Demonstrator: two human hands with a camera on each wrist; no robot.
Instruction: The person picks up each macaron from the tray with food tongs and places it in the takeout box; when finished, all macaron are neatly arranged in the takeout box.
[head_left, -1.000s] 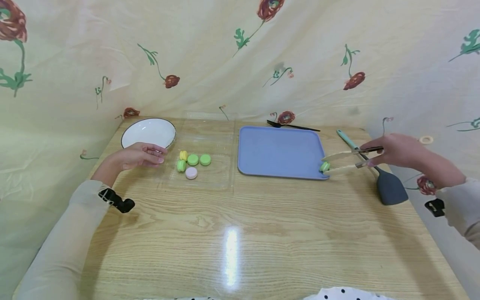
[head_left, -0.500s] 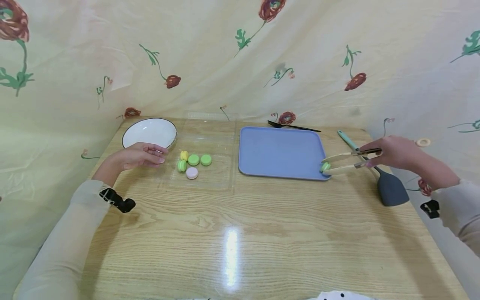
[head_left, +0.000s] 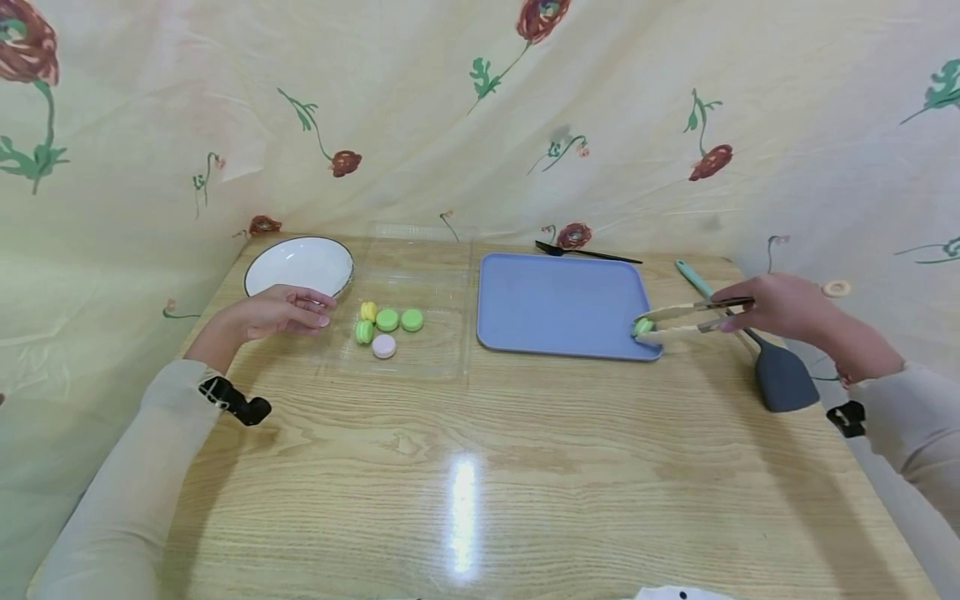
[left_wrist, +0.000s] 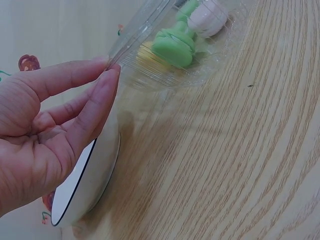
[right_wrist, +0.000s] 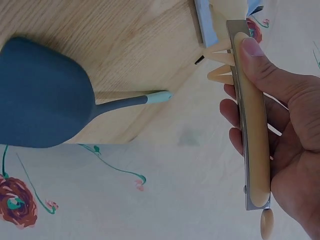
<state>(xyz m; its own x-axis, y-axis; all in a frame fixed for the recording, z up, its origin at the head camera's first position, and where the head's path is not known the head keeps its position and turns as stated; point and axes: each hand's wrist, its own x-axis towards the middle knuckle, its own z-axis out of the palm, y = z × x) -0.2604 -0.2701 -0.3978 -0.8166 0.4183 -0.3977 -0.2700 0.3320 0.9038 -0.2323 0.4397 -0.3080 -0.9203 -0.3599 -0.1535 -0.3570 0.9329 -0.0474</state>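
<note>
The right hand [head_left: 787, 308] (the nearer one) grips the beige-and-metal tongs [head_left: 678, 312], whose long axis points to nine o'clock, where the round green macaron [head_left: 643, 327] is between the tips.

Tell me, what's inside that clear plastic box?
The clear plastic box holds three green macarons, a yellow macaron and a pale pink macaron. What lies beneath them is covered, and a green one partly hides the yellow.
</note>
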